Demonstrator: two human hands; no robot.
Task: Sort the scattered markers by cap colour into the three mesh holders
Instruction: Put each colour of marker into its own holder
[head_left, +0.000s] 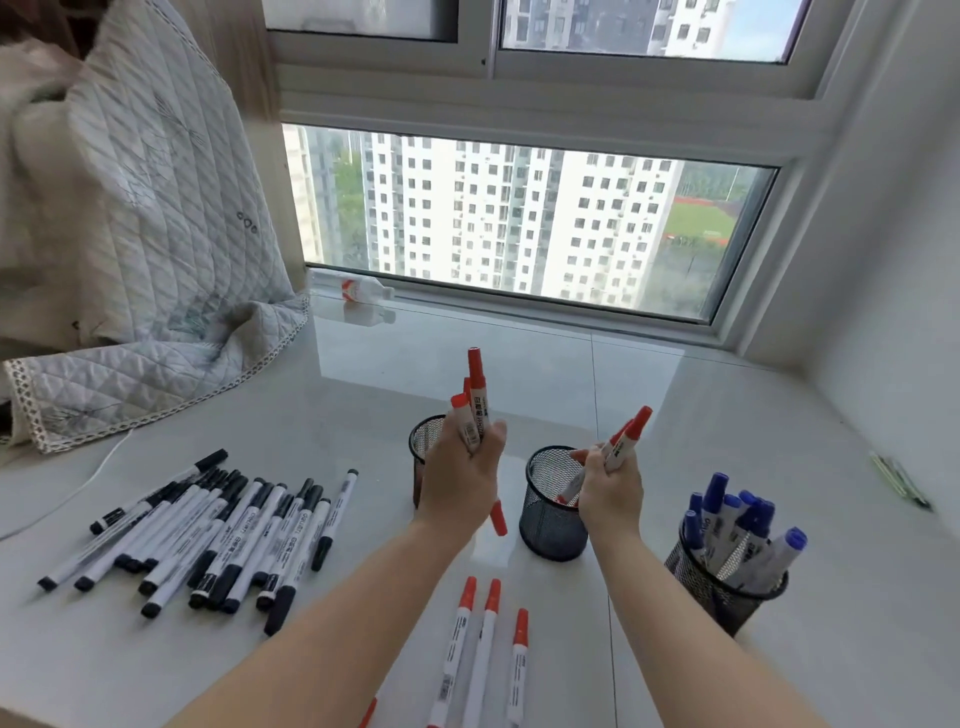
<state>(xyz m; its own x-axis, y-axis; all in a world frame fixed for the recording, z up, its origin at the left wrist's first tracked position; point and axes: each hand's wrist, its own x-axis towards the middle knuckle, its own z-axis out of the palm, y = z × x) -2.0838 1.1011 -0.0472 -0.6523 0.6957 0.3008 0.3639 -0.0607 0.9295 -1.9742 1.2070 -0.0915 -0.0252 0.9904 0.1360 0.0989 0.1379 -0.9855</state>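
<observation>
Both hands grip bundles of smooth white red-capped markers: the left hand (457, 475) upright, the right hand (610, 488) over the middle round black mesh holder (550, 525). Right of it, blue-capped markers (737, 525) fill another holder (727, 587). Black-capped markers (208, 535) lie scattered left.

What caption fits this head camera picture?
Both hands, left and right, grip red markers above the middle holder; black markers wait.

Red-capped markers (475, 400); black mesh holder (551, 525); blue caps (717, 488).
</observation>
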